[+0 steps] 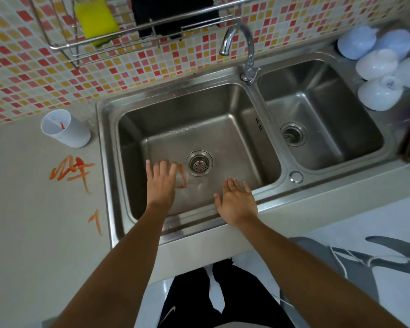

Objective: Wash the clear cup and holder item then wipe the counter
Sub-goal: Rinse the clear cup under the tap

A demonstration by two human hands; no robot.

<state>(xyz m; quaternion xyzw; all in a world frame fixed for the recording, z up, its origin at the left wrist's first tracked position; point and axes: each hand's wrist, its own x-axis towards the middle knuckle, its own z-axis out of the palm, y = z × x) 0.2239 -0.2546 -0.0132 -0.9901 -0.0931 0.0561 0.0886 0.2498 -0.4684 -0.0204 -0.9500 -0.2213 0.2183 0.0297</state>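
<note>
Left hand (161, 183) fingers straight over clear cup (181, 176) in sink (109, 147); right hand (237, 202) – fingers spread, empty.

This is a home kitchen. A stainless double sink (109, 162) is set into a grey counter (33, 233), its curved tap (243, 41) rising behind it. Behind the sink runs a mosaic-tiled wall (21, 74) carrying a wire rack (64, 47) with a yellow sponge (96, 18). White bowls (379, 93) sit upturned right of the sink.
</note>
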